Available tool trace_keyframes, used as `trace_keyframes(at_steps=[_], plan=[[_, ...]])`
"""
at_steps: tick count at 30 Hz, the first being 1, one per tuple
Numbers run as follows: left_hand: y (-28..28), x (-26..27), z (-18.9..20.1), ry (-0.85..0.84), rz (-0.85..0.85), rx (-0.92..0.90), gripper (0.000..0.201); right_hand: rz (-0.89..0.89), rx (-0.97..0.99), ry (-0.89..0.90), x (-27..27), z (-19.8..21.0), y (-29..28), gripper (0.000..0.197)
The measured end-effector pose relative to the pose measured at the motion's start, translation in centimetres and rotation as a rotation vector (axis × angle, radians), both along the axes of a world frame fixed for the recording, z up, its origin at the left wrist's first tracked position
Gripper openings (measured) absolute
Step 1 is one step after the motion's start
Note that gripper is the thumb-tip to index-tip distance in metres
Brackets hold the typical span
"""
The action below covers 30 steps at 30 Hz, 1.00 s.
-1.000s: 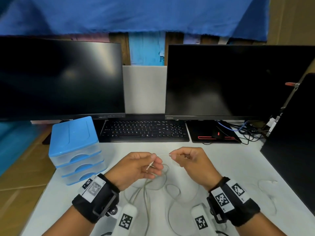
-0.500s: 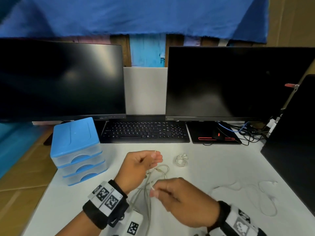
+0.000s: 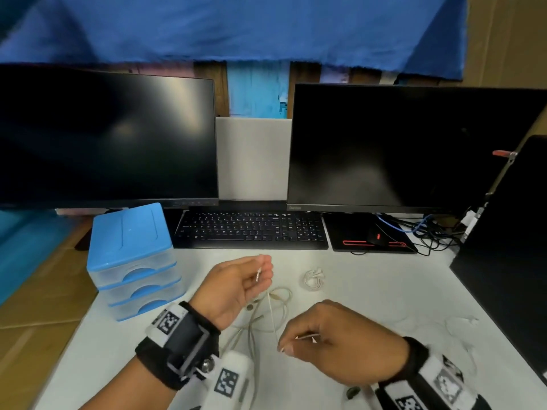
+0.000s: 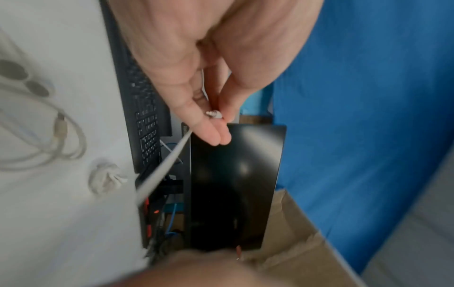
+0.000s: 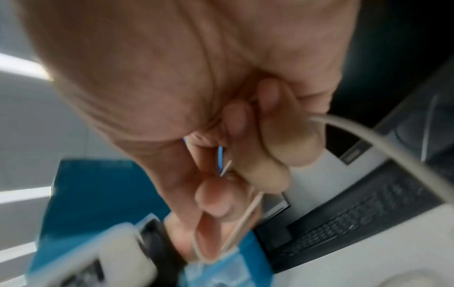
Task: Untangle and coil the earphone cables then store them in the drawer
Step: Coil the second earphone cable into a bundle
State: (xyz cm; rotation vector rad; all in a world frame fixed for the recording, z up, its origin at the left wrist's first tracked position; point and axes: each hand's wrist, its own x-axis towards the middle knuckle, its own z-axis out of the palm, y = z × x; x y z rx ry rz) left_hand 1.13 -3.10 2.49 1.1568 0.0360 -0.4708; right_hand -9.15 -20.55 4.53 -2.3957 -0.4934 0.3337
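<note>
A white earphone cable [image 3: 268, 310] lies in loose loops on the white desk [image 3: 370, 285] between my hands. My left hand [image 3: 262, 272] is raised palm-up and pinches the cable's plug end [image 4: 214, 114] between thumb and fingertips; the cable [image 4: 162, 169] runs taut down from it. My right hand [image 3: 285, 347], nearer me, has its fingers [image 5: 248, 174] curled round a thin stretch of the same cable [image 5: 243, 215]. A second earphone, coiled [image 3: 313, 280], rests beyond the right hand. The blue three-drawer unit [image 3: 133, 261] stands at the left, all drawers closed.
A third, loose white earphone cable [image 3: 461, 324] sprawls at the right of the desk. A black keyboard [image 3: 251, 230] and a mouse pad with mouse [image 3: 373, 238] sit behind, under two dark monitors [image 3: 399, 149]. A black case [image 3: 509, 255] stands at the right edge.
My right hand left the left hand's side and drew back toward me along the cable. The coiled earphone it had covered now shows. The left hand stayed, keeping the plug end.
</note>
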Motion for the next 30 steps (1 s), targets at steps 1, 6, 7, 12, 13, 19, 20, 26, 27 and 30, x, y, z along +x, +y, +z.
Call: trace_keyframes(at_steps=[1,6,7,12,13,19,20,26,27,30], plan=[[0.3,0.3,0.3,0.045,0.013,-0.052,0.015,-0.019,-0.115,-0.036,0.1,-0.5,0.1,0.022],[1.2,0.6,1.4,0.098,-0.064,-0.058,0.020,-0.156,-0.320,-0.131,0.7,-2.1,-0.4,0.027],[1.3,0.7,1.5,0.085,-0.087,-0.032,0.020,-0.169,-0.337,-0.145,0.7,-2.3,-0.4,0.028],[1.1,0.5,1.7,-0.018,-0.107,-0.079,0.021,-0.157,-0.312,-0.200,0.6,-2.9,0.6,0.027],[0.9,0.3,1.4,-0.048,-0.090,-0.111,0.022,-0.129,-0.276,-0.197,0.6,-2.9,0.8,0.025],[-0.4,-0.3,-1.7,-0.481,0.009,0.289,0.017,-0.074,0.145,-0.106,0.0,-0.4,1.4,0.013],[-0.3,-0.5,-2.0,-0.559,-0.072,0.370,0.018,-0.114,0.234,-0.133,0.0,0.1,1.0,0.014],[-1.3,-2.7,-1.8,-0.488,-0.425,0.266,0.023,-0.482,0.566,-0.369,2.6,-0.1,-2.6,0.013],[-1.4,-3.0,-1.4,-0.447,-0.433,0.205,0.023,-0.528,0.595,-0.362,3.0,-0.7,-2.9,0.012],[-1.1,-3.1,-0.4,-0.357,-0.411,0.054,0.024,-0.559,0.589,-0.295,4.1,-3.0,-3.2,0.012]])
